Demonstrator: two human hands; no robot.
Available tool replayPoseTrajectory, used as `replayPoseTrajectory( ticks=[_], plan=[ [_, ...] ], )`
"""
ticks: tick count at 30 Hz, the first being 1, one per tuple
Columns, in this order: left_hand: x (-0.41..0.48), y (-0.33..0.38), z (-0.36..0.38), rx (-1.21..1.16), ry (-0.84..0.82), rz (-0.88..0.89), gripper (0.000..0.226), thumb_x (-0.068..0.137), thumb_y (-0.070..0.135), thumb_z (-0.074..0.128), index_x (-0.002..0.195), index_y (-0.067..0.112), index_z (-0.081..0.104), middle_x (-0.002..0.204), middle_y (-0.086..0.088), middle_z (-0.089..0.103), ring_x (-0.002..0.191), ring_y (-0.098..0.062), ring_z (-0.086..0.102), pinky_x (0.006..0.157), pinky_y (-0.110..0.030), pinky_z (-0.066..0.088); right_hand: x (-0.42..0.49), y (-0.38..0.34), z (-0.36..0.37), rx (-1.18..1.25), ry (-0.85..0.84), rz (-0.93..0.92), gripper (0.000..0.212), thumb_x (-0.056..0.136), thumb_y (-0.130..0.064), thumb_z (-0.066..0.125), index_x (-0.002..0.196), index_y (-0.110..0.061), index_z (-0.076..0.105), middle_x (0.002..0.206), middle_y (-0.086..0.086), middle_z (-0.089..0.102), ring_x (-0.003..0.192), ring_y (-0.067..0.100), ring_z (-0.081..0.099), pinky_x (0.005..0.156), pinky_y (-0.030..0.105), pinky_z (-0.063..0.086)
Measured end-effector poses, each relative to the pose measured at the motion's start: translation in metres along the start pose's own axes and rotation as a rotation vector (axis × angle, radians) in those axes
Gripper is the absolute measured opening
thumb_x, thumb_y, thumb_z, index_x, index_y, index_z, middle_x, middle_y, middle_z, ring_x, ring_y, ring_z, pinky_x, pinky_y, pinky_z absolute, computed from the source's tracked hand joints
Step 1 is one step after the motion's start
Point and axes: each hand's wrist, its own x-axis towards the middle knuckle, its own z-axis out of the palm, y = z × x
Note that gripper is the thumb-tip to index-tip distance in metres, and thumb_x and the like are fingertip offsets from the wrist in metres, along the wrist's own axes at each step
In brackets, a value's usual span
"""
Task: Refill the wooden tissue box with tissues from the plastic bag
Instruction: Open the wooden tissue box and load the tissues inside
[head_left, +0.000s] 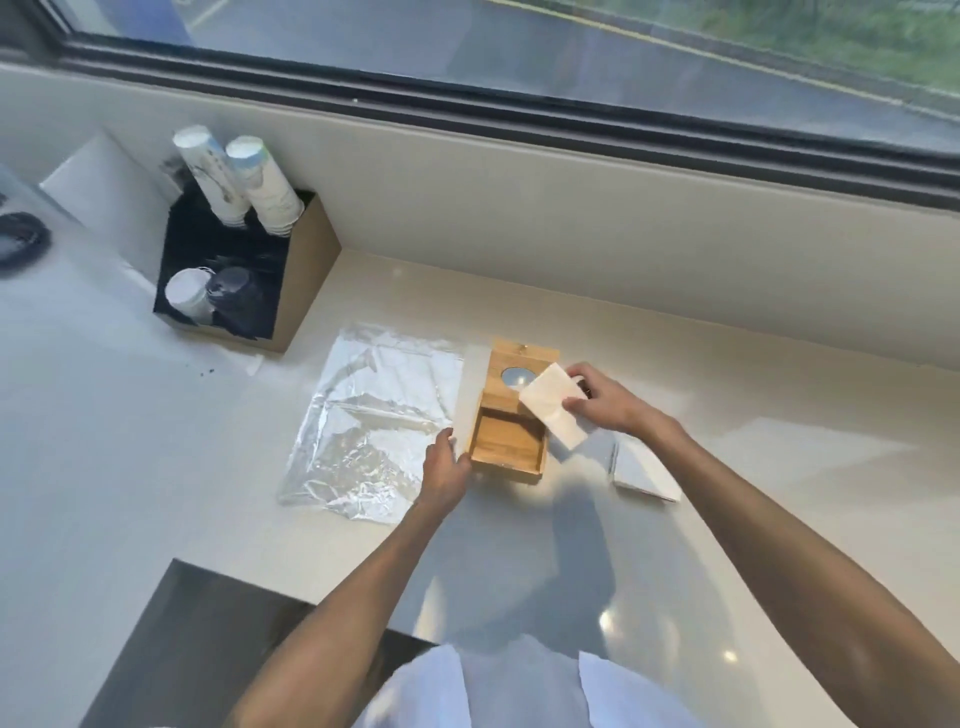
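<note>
The wooden tissue box (506, 448) stands open on the white counter, its inside bare, its lid (522, 376) with a round hole tipped back. My right hand (605, 397) holds a white stack of tissues (553, 405) tilted above the box's right rim. My left hand (448, 465) holds the box at its left front corner. The clear plastic bag (371, 418) lies flat and crinkled to the left of the box.
A second white tissue stack (644, 470) lies on the counter right of the box. A cardboard holder (304, 270) with paper cups (265, 184) stands at the back left. A dark sink edge (208, 623) is at the front left. A window sill runs behind.
</note>
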Motion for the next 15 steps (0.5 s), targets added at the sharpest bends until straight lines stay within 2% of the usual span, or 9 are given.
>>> replayPoseTrajectory(
  ticks=[3,6,9,13,15],
  plan=[
    [0.023,-0.001,-0.013,-0.019,-0.186,-0.016,0.058,0.097,0.011,0.049,0.151,0.009,0.027,0.151,-0.015,0.039,0.136,-0.029,0.043,0.112,-0.041,0.038,0.028,-0.05,0.044,-0.355,-0.129,-0.097,0.047,0.091,-0.019,0.057,0.135,-0.022,0.041,0.127,0.009,0.061,0.109,0.028,0.059,0.088,0.035,0.047],
    [0.04,-0.002,-0.018,-0.015,-0.33,-0.033,0.056,0.096,0.008,0.045,0.15,0.016,0.03,0.141,-0.016,0.047,0.122,-0.033,0.054,0.098,-0.04,0.046,0.039,-0.061,0.071,-0.617,-0.215,-0.059,0.046,0.091,-0.015,0.046,0.136,-0.021,0.038,0.123,0.01,0.061,0.108,0.032,0.059,0.081,0.037,0.045],
    [0.049,0.001,-0.023,-0.024,-0.454,-0.032,0.053,0.094,0.009,0.047,0.145,0.018,0.036,0.121,-0.011,0.057,0.095,-0.022,0.057,0.077,-0.029,0.048,0.038,-0.058,0.08,-0.593,-0.281,-0.002,0.055,0.09,-0.007,0.04,0.141,-0.026,0.034,0.117,-0.001,0.057,0.101,0.026,0.057,0.075,0.032,0.042],
    [0.054,-0.004,-0.023,0.015,-0.478,-0.002,0.051,0.095,0.006,0.047,0.144,0.013,0.036,0.11,-0.006,0.054,0.094,-0.018,0.053,0.071,-0.022,0.045,0.039,-0.053,0.093,-0.621,-0.288,0.051,0.052,0.091,-0.006,0.041,0.141,-0.016,0.037,0.139,0.007,0.047,0.115,0.03,0.055,0.085,0.036,0.049],
    [0.056,-0.005,-0.022,0.027,-0.476,0.005,0.05,0.096,0.004,0.045,0.144,0.014,0.035,0.108,-0.003,0.053,0.092,-0.015,0.053,0.062,-0.012,0.043,0.041,-0.055,0.101,-0.643,-0.294,0.123,0.048,0.092,-0.007,0.042,0.139,-0.011,0.036,0.14,0.01,0.044,0.114,0.031,0.055,0.08,0.037,0.047]
  ],
)
